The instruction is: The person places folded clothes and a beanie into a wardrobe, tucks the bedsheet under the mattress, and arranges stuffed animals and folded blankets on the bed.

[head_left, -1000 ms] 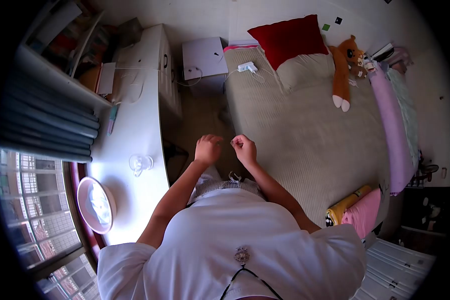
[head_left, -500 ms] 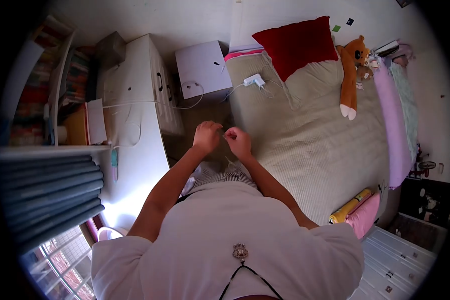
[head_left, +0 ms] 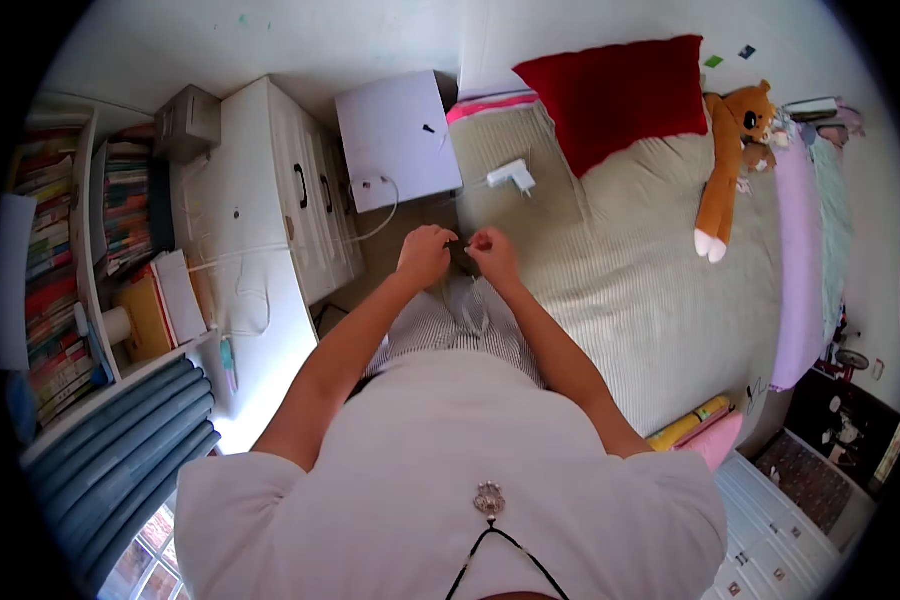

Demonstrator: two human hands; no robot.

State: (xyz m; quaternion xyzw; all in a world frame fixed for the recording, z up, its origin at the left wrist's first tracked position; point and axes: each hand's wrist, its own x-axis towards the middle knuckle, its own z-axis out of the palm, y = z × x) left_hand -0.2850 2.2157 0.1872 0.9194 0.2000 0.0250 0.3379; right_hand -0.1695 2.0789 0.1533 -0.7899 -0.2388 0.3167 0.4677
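My left hand point(head_left: 426, 256) and my right hand point(head_left: 494, 254) are held close together in front of my lap, over the gap between the cabinet and the bed. The fingers of both are bent in a pinch. A small dark patch shows between the fingertips; whether it is a held thing or the shaded floor, I cannot make out. Below the hands, a thin pale strand hangs near my striped trousers point(head_left: 460, 335). On the bed just beyond my right hand lies a white plug adapter point(head_left: 512, 177), touched by neither hand.
A bedside cabinet point(head_left: 395, 135) stands ahead, with a white cable point(head_left: 382, 232) near it. The bed point(head_left: 620, 300) on the right carries a red pillow point(head_left: 620, 100) and a brown plush toy point(head_left: 720, 195). A white cabinet point(head_left: 260, 185) and bookshelves point(head_left: 90, 260) are at left.
The view has shifted slightly and grown brighter. My hands stay close together at nearly the same place, the right one a little higher, and more of the striped trousers shows.
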